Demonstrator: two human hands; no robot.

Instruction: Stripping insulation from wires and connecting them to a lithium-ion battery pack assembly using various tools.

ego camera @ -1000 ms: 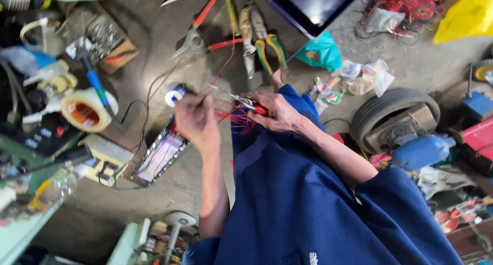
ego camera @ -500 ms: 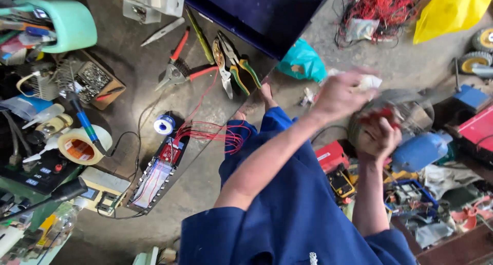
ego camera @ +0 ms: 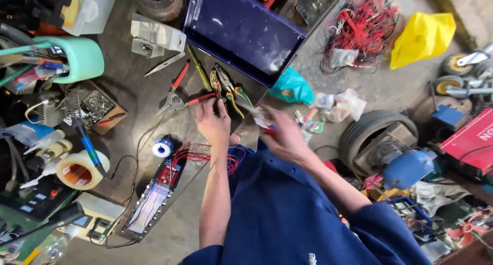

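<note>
My left hand (ego camera: 213, 124) reaches forward on a bare forearm and closes over the handles of dark pliers (ego camera: 217, 85) lying in front of the blue metal toolbox (ego camera: 241, 31). My right hand (ego camera: 283, 138), blurred by motion, holds a small white and red item (ego camera: 263, 120) just right of the left hand. Beneath my left wrist lies a loop of thin red wires (ego camera: 203, 156) that runs to a long flat battery pack (ego camera: 154, 195) on the floor. A small blue spool (ego camera: 163, 148) stands beside it.
Red-handled snips (ego camera: 177, 93) and green-yellow pliers (ego camera: 236, 98) lie by the toolbox. A tape roll (ego camera: 77, 170), a blue-handled screwdriver (ego camera: 87, 144) and a mint cup (ego camera: 79, 57) are on the left. To the right are a teal bag (ego camera: 292, 85), a tyre (ego camera: 372, 136) and a blue motor (ego camera: 408, 167).
Both hands have swung back from the right side to the tools in front of the toolbox. My left hand now lies on the pliers.
</note>
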